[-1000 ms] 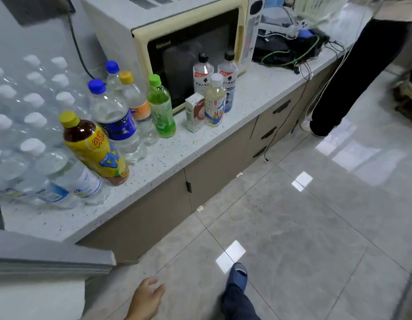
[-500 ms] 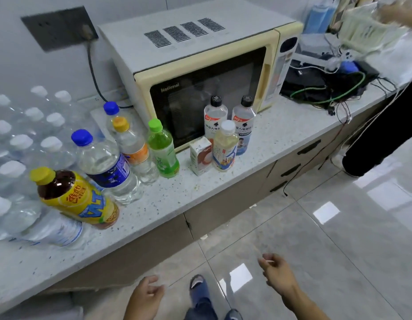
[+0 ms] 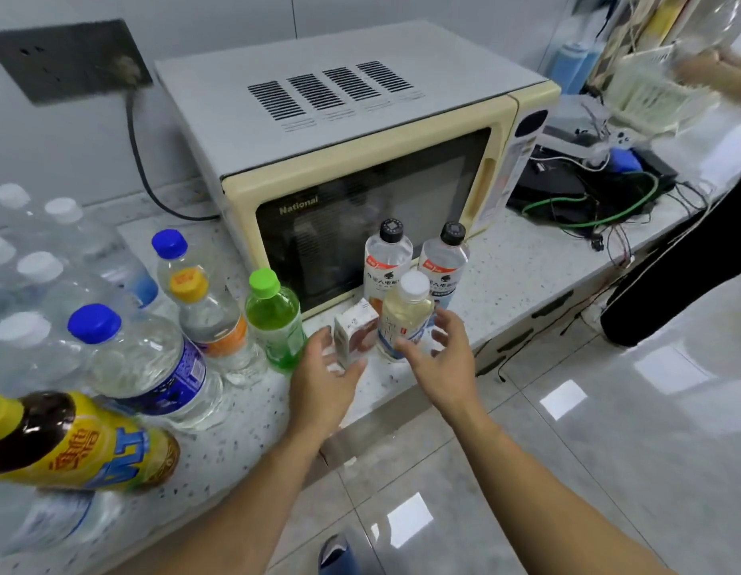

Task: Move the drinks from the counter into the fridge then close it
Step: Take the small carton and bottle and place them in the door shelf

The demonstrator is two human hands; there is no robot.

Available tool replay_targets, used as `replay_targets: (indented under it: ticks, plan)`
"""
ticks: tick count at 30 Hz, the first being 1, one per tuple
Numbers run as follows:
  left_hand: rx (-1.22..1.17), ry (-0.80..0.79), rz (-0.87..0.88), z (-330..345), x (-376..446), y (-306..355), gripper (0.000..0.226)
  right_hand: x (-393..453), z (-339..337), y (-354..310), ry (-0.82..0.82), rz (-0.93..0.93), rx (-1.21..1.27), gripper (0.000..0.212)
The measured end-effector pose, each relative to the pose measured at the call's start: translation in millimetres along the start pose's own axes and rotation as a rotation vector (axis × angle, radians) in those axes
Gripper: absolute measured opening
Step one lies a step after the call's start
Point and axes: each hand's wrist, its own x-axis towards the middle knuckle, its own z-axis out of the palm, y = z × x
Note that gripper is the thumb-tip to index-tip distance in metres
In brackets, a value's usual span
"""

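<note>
Both hands up from floor level a moment ago, now reaching over the counter (image 3: 501,259) edge in front of the microwave (image 3: 360,130). Left hand (image 3: 325,377) spread, fingers loose around the small carton (image 3: 354,336), maybe brushing it, hard to tell. Right hand (image 3: 441,356) also spread, just right of the pale yellow bottle (image 3: 404,317), not gripping yet. Best to close low on each body, lift straight up, avoid knocking the two clear bottles (image 3: 387,263) right behind. Fridge not in view.
</note>
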Motion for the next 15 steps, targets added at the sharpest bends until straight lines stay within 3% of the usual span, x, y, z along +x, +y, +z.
replay_targets:
  ticks: [4,6,9,15]
  plan:
    - [0.054,-0.032,-0.035,4,24,9,0.084,10,10,-3,-0.013,-0.064,-0.030,0.065]
    - [0.032,-0.073,-0.067,8,30,8,0.073,13,12,-4,-0.029,-0.069,-0.011,0.063]
    - [0.033,-0.107,-0.066,10,32,6,0.038,15,16,-5,-0.043,-0.067,0.003,0.065]
    - [-0.017,-0.048,-0.079,7,13,7,0.036,13,10,-5,-0.086,-0.036,0.076,0.062]
